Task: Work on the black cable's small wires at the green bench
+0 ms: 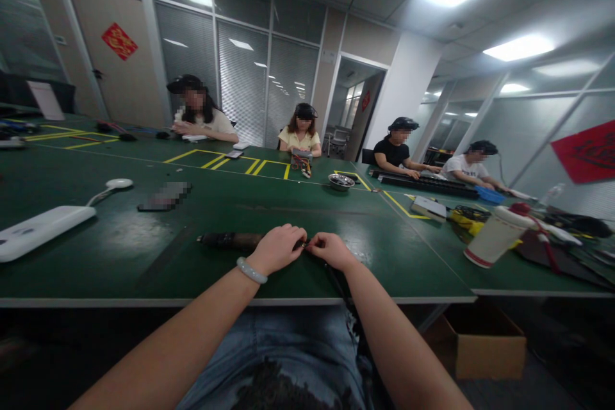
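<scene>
My left hand (278,247), with a pale bead bracelet on its wrist, is closed over the right end of a long dark brownish tool (230,241) that lies on the green table (307,218). My right hand (331,250) is pinched shut right beside it, fingertips meeting the left hand's at a small dark part. What sits between the fingertips is too small to make out. A thin black cable (336,278) runs from under my right hand toward the table's near edge.
A white power strip (43,229) lies at the left, a metal bowl (341,181) further back. A white paper cup (494,235) stands at the right among cables. Several people sit working along the far side. A cardboard box (485,343) is on the floor right.
</scene>
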`<state>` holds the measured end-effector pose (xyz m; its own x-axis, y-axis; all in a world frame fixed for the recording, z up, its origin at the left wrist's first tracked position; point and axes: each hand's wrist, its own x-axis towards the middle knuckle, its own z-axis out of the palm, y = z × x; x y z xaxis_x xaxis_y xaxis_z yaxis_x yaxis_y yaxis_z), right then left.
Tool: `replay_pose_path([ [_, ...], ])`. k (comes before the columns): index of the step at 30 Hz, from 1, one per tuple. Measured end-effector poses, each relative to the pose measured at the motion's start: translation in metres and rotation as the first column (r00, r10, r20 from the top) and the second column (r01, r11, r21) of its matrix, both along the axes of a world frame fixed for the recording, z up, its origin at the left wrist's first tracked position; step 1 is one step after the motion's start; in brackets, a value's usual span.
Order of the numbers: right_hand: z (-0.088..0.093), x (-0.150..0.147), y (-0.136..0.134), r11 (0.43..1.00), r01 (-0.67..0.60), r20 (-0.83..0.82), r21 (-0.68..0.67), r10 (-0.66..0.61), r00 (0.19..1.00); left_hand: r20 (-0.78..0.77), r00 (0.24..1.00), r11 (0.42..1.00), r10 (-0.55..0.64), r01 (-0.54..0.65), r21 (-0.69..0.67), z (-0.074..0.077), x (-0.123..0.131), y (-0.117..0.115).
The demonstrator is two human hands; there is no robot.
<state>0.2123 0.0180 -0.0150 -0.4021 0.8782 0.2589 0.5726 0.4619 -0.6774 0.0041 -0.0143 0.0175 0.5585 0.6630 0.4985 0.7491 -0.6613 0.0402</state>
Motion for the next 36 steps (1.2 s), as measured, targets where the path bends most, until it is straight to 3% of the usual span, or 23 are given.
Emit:
replay_pose_path([
  [14, -0.0032, 0.0004, 0.0017, 1.000, -0.009, -0.013, -0.019, 0.009, 1.000, -0.022, 0.999, 1.000, -0.026, 0.026, 0.005, -0.0001, -0.0002, 0.0000],
  [20, -0.0029, 0.0002, 0.0020, 1.000, 0.004, -0.005, -0.015, -0.004, 1.000, -0.018, 1.000, 1.000, 0.019, -0.019, -0.008, -0.0015, -0.0003, 0.0010],
  [30, 0.0023, -0.0003, -0.0016, 1.000, 0.007, 0.000, -0.009, -0.007, 1.000, -0.036, 0.999, 0.999, -0.039, 0.039, 0.008, -0.0006, -0.0014, 0.0013],
  [36, 0.0021, -0.0008, -0.0001, 1.000, 0.006, 0.024, -0.003, -0.006, 1.000, -0.005, 1.000, 1.000, 0.018, -0.018, -0.003, -0.0042, -0.0013, 0.0033],
])
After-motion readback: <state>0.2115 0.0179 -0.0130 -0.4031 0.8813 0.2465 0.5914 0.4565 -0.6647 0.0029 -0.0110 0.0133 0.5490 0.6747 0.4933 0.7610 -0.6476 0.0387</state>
